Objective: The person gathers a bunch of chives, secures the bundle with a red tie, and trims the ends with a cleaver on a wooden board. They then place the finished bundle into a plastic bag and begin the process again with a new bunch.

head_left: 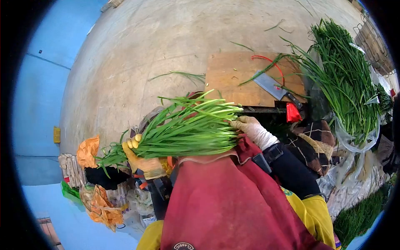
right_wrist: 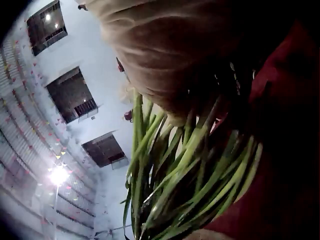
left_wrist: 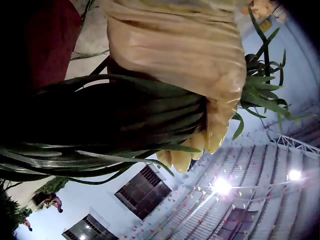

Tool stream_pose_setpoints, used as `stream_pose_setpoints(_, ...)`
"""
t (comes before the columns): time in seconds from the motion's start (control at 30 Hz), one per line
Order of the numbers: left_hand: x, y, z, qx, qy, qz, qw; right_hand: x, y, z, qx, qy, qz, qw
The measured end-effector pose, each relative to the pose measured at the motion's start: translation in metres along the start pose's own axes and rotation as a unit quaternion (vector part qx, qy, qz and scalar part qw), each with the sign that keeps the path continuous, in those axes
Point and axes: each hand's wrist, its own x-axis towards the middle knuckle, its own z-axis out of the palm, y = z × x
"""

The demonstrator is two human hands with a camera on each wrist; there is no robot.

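A thick bunch of garlic chives (head_left: pixel 187 125) lies crosswise over the person's lap, pale stem ends to the right and green leaf tips to the left. Toward the leafy end, the left hand (head_left: pixel 143 159), in a yellow glove, grips the bunch; its fingertips (left_wrist: pixel 182 159) curl round the leaves in the left wrist view. At the stem end, the right hand (head_left: pixel 252 128), in a pale glove, holds the stalks at their near side. In the right wrist view the stalks (right_wrist: pixel 185 165) come out from under that glove, which hides most of the fingers.
A wooden board (head_left: pixel 227 79) ahead carries a cleaver (head_left: pixel 270 84) and a red strap (head_left: pixel 277 68). To the right, a big heap of chives (head_left: pixel 341 79) lies in clear plastic. Crumpled orange paper (head_left: pixel 104 206) and bags lie at the left. Loose leaves (head_left: pixel 183 75) are scattered on the floor.
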Motion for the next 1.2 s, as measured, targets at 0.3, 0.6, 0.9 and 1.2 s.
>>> stream_pose_setpoints(0.3, 0.003, 0.000, -0.002, 0.047, 0.044, 0.020, 0.998, -0.029, -0.017, -0.011, -0.158, 0.207, -0.208, 0.943)
stream_pose_setpoints(0.6, 0.002, -0.002, 0.009, 0.021, -0.061, -0.023, 0.998, 0.003, -0.051, 0.029, -0.556, -0.013, -0.062, 0.829)
stream_pose_setpoints(0.9, 0.003, 0.002, 0.002, 0.067, -0.023, -0.017, 0.997, 0.017, -0.034, 0.012, -0.598, 0.086, -0.071, 0.794)
stream_pose_setpoints(1.2, 0.006, 0.010, -0.021, 0.044, 0.035, -0.035, 0.998, -0.012, 0.035, -0.100, -0.700, 0.041, 0.179, 0.690)
